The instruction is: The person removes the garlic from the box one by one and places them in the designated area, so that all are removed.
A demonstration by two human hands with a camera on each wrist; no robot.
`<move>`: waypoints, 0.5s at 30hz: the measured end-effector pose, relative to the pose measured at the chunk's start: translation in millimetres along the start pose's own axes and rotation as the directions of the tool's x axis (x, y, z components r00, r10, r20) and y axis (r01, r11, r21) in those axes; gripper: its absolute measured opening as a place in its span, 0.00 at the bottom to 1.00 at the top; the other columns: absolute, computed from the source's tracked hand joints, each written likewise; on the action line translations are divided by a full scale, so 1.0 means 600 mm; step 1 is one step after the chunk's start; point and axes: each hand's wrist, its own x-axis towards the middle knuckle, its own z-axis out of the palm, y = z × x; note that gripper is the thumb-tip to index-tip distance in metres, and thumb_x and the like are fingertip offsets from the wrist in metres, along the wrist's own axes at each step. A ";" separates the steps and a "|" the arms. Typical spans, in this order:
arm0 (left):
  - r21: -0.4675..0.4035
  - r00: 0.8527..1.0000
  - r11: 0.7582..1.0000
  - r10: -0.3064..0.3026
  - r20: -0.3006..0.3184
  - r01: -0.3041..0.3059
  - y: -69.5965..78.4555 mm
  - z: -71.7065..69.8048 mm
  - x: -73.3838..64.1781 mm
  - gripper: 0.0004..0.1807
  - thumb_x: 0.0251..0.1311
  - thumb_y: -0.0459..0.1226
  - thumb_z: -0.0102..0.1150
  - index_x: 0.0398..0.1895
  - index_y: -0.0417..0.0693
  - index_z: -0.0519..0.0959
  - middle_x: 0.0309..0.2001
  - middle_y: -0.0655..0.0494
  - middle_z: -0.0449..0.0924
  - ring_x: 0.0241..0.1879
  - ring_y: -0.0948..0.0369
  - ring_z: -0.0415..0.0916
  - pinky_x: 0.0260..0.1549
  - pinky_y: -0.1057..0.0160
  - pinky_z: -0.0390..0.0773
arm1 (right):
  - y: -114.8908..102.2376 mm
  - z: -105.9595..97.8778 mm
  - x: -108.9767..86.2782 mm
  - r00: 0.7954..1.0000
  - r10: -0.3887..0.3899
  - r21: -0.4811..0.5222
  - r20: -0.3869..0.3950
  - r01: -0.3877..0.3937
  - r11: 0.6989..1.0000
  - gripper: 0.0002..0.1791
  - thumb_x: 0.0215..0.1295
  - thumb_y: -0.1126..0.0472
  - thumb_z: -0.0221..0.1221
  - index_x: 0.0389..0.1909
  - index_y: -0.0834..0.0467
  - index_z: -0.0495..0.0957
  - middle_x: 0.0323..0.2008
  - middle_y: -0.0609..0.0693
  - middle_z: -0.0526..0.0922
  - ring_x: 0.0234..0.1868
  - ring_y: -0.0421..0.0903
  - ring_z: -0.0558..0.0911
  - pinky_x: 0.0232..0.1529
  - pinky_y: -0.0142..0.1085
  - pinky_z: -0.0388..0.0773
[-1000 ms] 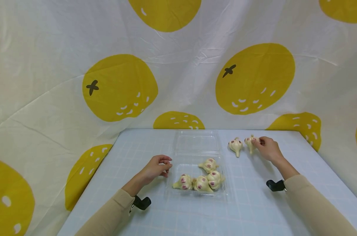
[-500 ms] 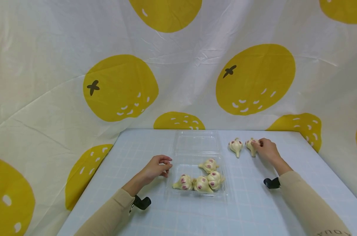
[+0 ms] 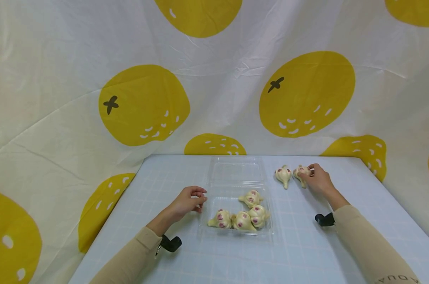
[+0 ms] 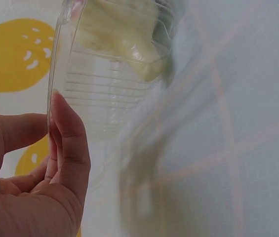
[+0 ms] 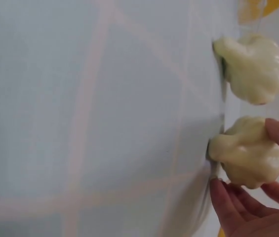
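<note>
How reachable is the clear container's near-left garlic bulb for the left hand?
Probably yes: the lid is open and nothing covers the garlic bulb. The left hand pinches the clear container at its edge, so it would likely have to let go first.

Dark lettering (image 3: pixel 397 279), seemingly "AQUA", on right beige sleeve (image 3: pixel 372 244); partly cut off

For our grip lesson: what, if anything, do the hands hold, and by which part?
Left hand: clear box, pinched at its left rim. Right hand: garlic, held by its rounded sides.
</note>
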 end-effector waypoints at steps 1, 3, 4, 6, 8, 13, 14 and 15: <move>0.000 1.000 1.000 -0.001 -0.001 0.001 0.000 0.000 0.000 0.20 0.71 0.29 0.58 0.61 0.26 0.70 0.37 0.51 0.75 0.30 0.60 0.74 0.30 0.65 0.83 | 0.000 0.000 0.000 1.000 -0.002 0.002 0.002 0.002 1.000 0.41 0.76 0.45 0.55 0.69 0.75 0.54 0.61 0.76 0.68 0.57 0.67 0.73 0.58 0.57 0.76; -0.002 1.000 1.000 -0.001 -0.003 0.001 -0.001 0.000 0.001 0.20 0.71 0.29 0.58 0.61 0.26 0.71 0.36 0.51 0.75 0.29 0.60 0.74 0.29 0.65 0.83 | -0.001 0.000 -0.001 1.000 -0.003 0.008 0.005 0.003 1.000 0.42 0.76 0.45 0.55 0.70 0.75 0.53 0.61 0.76 0.68 0.56 0.67 0.72 0.58 0.57 0.76; -0.002 1.000 1.000 -0.001 -0.005 0.001 -0.001 0.000 0.001 0.20 0.71 0.29 0.58 0.61 0.26 0.71 0.36 0.51 0.75 0.29 0.60 0.74 0.29 0.65 0.83 | -0.002 0.000 -0.001 1.000 -0.002 0.007 0.007 0.002 1.000 0.42 0.76 0.45 0.55 0.70 0.75 0.53 0.61 0.76 0.67 0.56 0.66 0.72 0.59 0.57 0.76; -0.004 1.000 1.000 -0.001 -0.007 0.001 -0.002 0.001 0.002 0.20 0.71 0.29 0.58 0.61 0.26 0.71 0.36 0.51 0.75 0.29 0.60 0.74 0.29 0.65 0.83 | -0.002 0.001 -0.002 1.000 0.002 0.008 0.012 -0.002 1.000 0.42 0.76 0.45 0.55 0.71 0.74 0.52 0.61 0.75 0.67 0.56 0.66 0.72 0.59 0.57 0.75; -0.005 1.000 1.000 -0.003 -0.008 0.003 -0.003 0.001 0.003 0.20 0.71 0.29 0.59 0.61 0.26 0.71 0.36 0.51 0.75 0.29 0.60 0.74 0.29 0.65 0.83 | -0.003 0.001 -0.002 1.000 0.006 0.008 0.014 -0.006 1.000 0.43 0.76 0.45 0.55 0.71 0.74 0.51 0.61 0.75 0.67 0.55 0.65 0.72 0.60 0.57 0.75; -0.002 1.000 1.000 -0.006 -0.011 0.006 -0.002 0.001 0.002 0.20 0.71 0.29 0.59 0.61 0.27 0.71 0.36 0.51 0.75 0.30 0.60 0.74 0.29 0.65 0.83 | -0.002 0.002 -0.002 1.000 -0.001 0.008 0.005 0.001 1.000 0.43 0.76 0.45 0.56 0.71 0.75 0.52 0.61 0.76 0.67 0.55 0.66 0.72 0.61 0.58 0.74; 0.000 1.000 1.000 -0.003 -0.009 0.003 -0.002 0.001 0.001 0.20 0.71 0.30 0.59 0.61 0.27 0.71 0.36 0.51 0.75 0.30 0.60 0.74 0.29 0.65 0.83 | -0.001 0.002 -0.001 1.000 -0.006 0.007 0.002 0.006 1.000 0.43 0.76 0.45 0.56 0.71 0.75 0.52 0.61 0.76 0.67 0.56 0.66 0.72 0.61 0.58 0.74; 0.002 1.000 1.000 -0.005 -0.009 0.005 -0.002 0.001 0.002 0.20 0.71 0.30 0.59 0.61 0.27 0.71 0.37 0.51 0.75 0.30 0.60 0.74 0.30 0.64 0.83 | 0.000 0.001 -0.001 1.000 -0.008 0.007 0.001 0.008 1.000 0.43 0.76 0.45 0.56 0.71 0.75 0.52 0.61 0.76 0.67 0.56 0.66 0.72 0.61 0.58 0.74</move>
